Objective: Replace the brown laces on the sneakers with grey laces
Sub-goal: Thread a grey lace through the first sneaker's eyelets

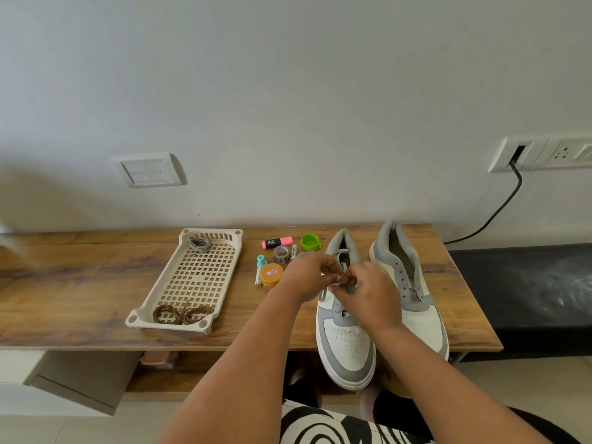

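Two grey-and-white sneakers stand on the wooden table, toes toward me. Over the left sneaker (344,341) my left hand (307,275) and my right hand (368,293) meet at the eyelets, both pinching a grey lace (340,255) that is partly threaded. The right sneaker (413,283) has bare eyelets with no lace. A cream perforated tray (192,280) lies to the left, with the brown laces (182,314) bundled at its near end and a coiled grey lace (200,244) at its far end.
Between tray and sneakers lie a pink highlighter (277,242), a green cap (310,242), a tape roll (282,254), an orange tin (271,274) and a small teal-capped bottle (261,261). A black cable (499,209) hangs from a wall socket. A black seat (528,293) adjoins the table's right end.
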Available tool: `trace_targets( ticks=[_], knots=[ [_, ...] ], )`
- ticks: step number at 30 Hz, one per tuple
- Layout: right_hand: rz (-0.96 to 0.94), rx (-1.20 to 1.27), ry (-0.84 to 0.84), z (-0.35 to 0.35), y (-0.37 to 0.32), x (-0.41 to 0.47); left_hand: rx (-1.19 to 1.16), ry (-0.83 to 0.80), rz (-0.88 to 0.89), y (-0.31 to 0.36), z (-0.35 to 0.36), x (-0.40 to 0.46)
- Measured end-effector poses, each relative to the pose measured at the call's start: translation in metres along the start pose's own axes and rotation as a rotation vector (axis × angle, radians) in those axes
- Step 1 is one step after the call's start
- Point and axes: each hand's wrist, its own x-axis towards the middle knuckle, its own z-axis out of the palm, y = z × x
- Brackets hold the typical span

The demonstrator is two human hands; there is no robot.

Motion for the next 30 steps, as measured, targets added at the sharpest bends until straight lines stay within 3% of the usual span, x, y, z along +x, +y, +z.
trace_targets(
  ticks=[3,6,13,19,26,30],
  knots=[
    [-0.015,-0.110,0.039,0.001,-0.002,0.000,0.014,-0.002,0.008,0.000,0.000,0.001],
    [-0.005,-0.089,-0.036,-0.003,-0.001,0.001,0.004,-0.005,0.008,-0.001,0.000,0.001],
    [0.051,0.277,-0.317,-0.036,0.007,0.003,0.030,0.001,0.015,0.000,0.000,-0.001],
    [0.115,0.761,-0.506,-0.064,0.001,-0.005,0.089,0.008,0.017,0.006,0.002,-0.005],
    [0.278,1.057,-0.628,-0.083,-0.001,-0.023,0.292,0.106,-0.049,0.011,0.007,-0.016],
    [0.330,1.107,-0.717,-0.091,0.006,-0.031,0.349,0.186,-0.118,0.012,0.004,-0.024]
  ],
)
